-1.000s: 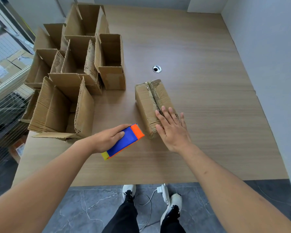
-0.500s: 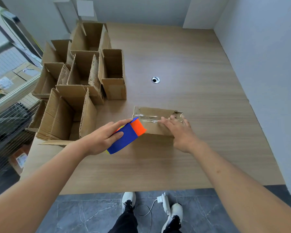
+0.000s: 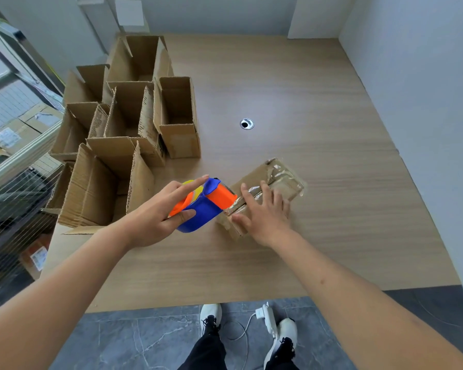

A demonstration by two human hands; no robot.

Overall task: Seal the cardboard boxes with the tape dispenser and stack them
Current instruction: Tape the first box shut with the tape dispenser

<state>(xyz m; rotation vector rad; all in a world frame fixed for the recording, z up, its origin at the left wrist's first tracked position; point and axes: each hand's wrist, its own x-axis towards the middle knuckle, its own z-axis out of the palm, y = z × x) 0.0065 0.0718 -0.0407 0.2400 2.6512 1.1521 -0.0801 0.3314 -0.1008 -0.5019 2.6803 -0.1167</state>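
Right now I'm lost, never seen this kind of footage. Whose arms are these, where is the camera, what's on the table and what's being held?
There is no machine here: a person wears one wide-angle camera on the head, looking down at their own arms and, below, their shoes. The left hand grips a blue and orange tape dispenser, its front end against the near end of a small closed cardboard box on the wooden table. The right hand rests on top of that box, fingers spread, steadying it. Shiny tape already covers its far end. At the table's left stands a cluster of open boxes, not yet sealed.
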